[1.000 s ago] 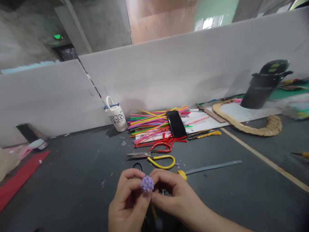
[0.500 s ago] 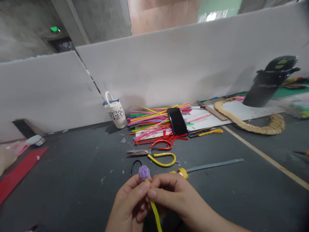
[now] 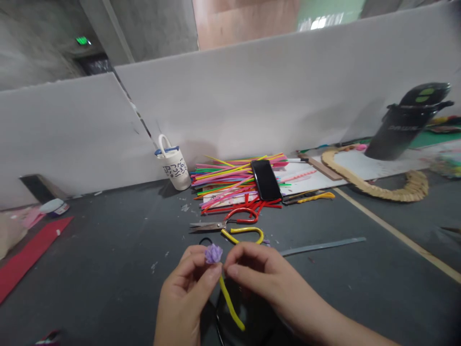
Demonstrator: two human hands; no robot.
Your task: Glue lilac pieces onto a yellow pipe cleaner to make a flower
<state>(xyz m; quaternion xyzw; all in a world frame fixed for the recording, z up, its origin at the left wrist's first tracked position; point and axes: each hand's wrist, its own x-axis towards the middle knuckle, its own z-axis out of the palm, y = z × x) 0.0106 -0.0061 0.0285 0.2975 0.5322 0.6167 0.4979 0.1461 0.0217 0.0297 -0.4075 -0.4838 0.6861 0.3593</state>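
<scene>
My left hand (image 3: 189, 288) pinches a small pipe-cleaner flower (image 3: 213, 253) just under its fluffy purple head. The yellow stem (image 3: 229, 303) slants down to the right from my fingers, its lower end free. Close beside the stem is my right hand (image 3: 261, 276), thumb and index finger drawn together; anything between those fingertips is hidden. Beyond my hands lie scissors (image 3: 240, 215) with one red and one yellow handle, blades pointing left. A grey flat strip (image 3: 324, 246) extends from behind my right hand, and a thin black cord (image 3: 218, 319) runs beneath my hands.
A pile of coloured pipe cleaners (image 3: 223, 180) has a black phone (image 3: 266, 180) on it. A white lidded cup (image 3: 176, 170) stands to its left. Red paper (image 3: 32, 259) lies far left. A black bin-shaped container (image 3: 398, 129) and curved cardboard piece (image 3: 374, 190) sit right.
My right hand has come slightly away from the stem and up. The flower tilts a little more, and its stem's lower end now shows. The yellow piece on the grey strip is now covered.
</scene>
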